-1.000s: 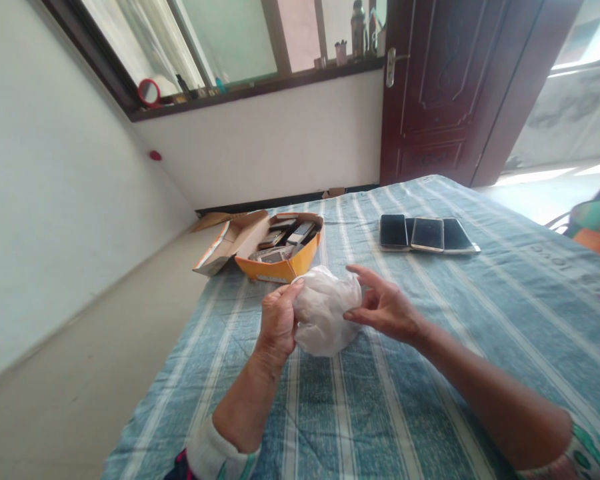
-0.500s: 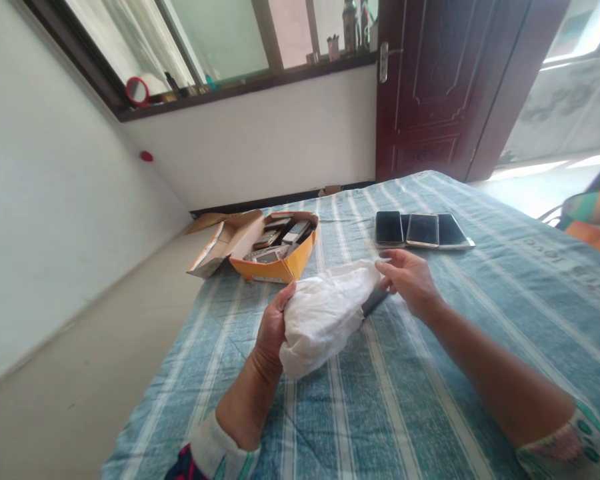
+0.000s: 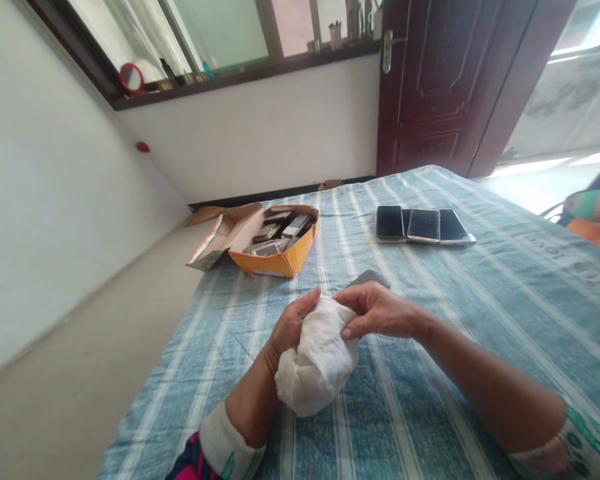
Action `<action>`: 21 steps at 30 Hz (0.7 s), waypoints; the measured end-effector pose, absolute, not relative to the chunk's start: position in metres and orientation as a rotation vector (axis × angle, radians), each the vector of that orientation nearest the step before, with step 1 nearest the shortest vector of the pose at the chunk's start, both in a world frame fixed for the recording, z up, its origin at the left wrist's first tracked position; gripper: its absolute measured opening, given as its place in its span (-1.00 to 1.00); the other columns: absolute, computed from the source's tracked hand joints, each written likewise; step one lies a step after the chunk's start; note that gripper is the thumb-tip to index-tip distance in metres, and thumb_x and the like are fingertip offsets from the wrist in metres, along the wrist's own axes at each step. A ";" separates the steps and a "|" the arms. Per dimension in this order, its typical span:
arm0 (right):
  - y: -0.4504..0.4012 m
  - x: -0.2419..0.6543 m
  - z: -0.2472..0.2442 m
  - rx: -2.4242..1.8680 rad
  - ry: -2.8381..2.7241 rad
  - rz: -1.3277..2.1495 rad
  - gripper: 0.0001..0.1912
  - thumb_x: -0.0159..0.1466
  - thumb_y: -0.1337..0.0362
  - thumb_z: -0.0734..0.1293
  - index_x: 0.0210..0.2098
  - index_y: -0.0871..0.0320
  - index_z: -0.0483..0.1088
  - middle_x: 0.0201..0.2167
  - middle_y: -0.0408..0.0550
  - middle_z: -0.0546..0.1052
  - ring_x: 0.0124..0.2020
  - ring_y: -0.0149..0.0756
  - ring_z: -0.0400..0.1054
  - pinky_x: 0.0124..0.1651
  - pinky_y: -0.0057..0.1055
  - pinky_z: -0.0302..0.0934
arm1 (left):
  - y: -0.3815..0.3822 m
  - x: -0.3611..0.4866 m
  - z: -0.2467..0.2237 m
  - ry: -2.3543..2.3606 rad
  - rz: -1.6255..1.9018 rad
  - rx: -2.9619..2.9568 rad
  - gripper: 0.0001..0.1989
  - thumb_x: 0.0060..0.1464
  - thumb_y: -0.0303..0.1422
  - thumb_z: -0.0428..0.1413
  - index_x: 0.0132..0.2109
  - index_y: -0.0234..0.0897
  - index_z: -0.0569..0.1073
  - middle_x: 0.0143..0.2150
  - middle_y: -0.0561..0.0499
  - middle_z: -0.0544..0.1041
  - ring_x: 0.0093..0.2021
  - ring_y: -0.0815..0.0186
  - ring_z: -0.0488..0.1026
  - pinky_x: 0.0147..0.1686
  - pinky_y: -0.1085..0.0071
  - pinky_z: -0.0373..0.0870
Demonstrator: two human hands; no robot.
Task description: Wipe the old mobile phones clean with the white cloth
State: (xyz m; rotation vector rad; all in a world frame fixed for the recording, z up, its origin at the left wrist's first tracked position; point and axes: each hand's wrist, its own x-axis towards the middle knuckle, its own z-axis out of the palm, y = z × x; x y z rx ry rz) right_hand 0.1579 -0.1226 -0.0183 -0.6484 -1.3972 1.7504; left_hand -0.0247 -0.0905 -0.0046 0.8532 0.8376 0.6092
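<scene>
A crumpled white cloth (image 3: 320, 357) is bunched between my two hands above the striped bedsheet. My left hand (image 3: 291, 325) is closed around its left side, thumb along the top edge. From the right, my right hand (image 3: 375, 312) pinches the cloth, with the thumb in front and the fingers behind. Just beyond my right fingers a dark phone (image 3: 370, 278) lies on the sheet, partly hidden by that hand. Whether anything is inside the cloth cannot be seen.
An open orange box (image 3: 273, 265) with several phones inside sits at the far left of the blue striped sheet (image 3: 430, 373). A row of phones and a tablet (image 3: 424, 225) lies at the back right. Behind stand a wall and a dark red door (image 3: 437, 87).
The cloth has been drawn nearer and gathered into a smaller bundle. My right hand has moved left and down onto it, and more of the dark phone behind shows.
</scene>
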 end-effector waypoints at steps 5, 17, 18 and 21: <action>-0.121 0.167 -0.019 -0.822 -1.408 1.679 -0.80 0.04 0.22 0.50 -0.44 0.26 0.54 -0.63 -0.21 0.42 -0.62 -0.51 0.22 -0.58 -0.58 0.13 | -0.090 -0.021 -0.008 0.815 0.564 0.923 -0.58 -0.19 -0.04 0.32 -0.49 -0.38 0.53 -0.55 -0.11 0.50 -0.57 0.28 0.41 -0.53 0.37 0.36; -0.110 0.176 -0.028 -0.927 -0.883 1.510 -0.76 -0.03 0.20 0.51 -0.54 0.26 0.47 -0.63 -0.12 0.47 -0.63 -0.46 0.31 -0.57 -0.52 0.24 | -0.067 -0.035 0.020 1.009 1.047 1.369 -0.49 -0.18 -0.10 0.34 -0.11 -0.33 0.57 -0.13 -0.20 0.60 -0.04 0.08 0.49 -0.14 0.36 0.40; -0.109 0.176 -0.028 -0.924 -0.877 1.510 -0.75 -0.03 0.20 0.52 -0.54 0.26 0.47 -0.62 -0.12 0.47 -0.63 -0.45 0.31 -0.57 -0.52 0.25 | -0.071 -0.035 0.026 0.972 0.989 1.410 -0.45 -0.23 -0.18 0.39 -0.05 -0.31 0.56 -0.06 -0.21 0.59 0.03 0.05 0.47 -0.08 0.35 0.38; -0.110 0.175 -0.028 -0.860 -0.864 1.543 -0.73 -0.02 0.18 0.52 -0.51 0.27 0.49 -0.62 -0.11 0.47 -0.61 -0.44 0.33 -0.54 -0.51 0.28 | -0.082 -0.031 0.031 0.960 0.870 1.463 -0.45 -0.36 -0.38 0.44 -0.10 -0.32 0.59 -0.05 -0.19 0.59 0.04 0.03 0.46 -0.11 0.42 0.39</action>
